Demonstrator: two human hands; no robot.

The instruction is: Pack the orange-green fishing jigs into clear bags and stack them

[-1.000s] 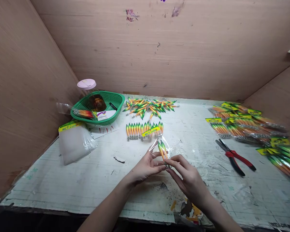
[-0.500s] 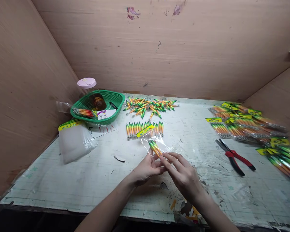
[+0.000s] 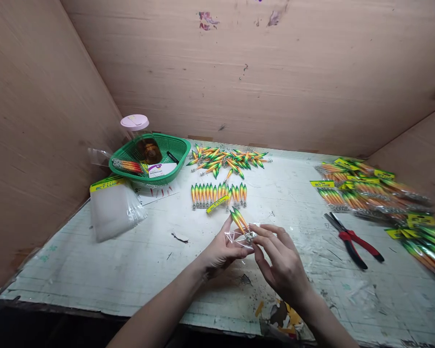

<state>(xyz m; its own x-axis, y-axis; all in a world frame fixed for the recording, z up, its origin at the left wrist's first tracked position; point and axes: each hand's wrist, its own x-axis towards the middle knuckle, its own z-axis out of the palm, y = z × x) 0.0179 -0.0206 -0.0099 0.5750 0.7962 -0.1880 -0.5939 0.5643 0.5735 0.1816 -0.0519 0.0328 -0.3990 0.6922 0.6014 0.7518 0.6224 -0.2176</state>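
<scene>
Lure pair (image 3: 239, 220) held above the counter (image 3: 130, 275) — clear bag (image 3: 234, 237) gripped by fingers of the left hand (image 3: 219, 251), hooks (image 3: 250, 237) held by those of the right hand (image 3: 283, 258). Bag could be torn if hooks are dragged; lure row (image 3: 203, 194) could be disturbed by a brushing wrist.

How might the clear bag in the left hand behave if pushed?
The clear bag probably crumples easily, as its film shows creases near the left hand. It is likely slippery, given its glossy glare. Nearby hooks might snag it.

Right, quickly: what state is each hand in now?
Left hand: holding a clear plastic bag with slim green-orange lures.
Right hand: fingers at their silvery metal hooks; grip cannot be told.
</scene>
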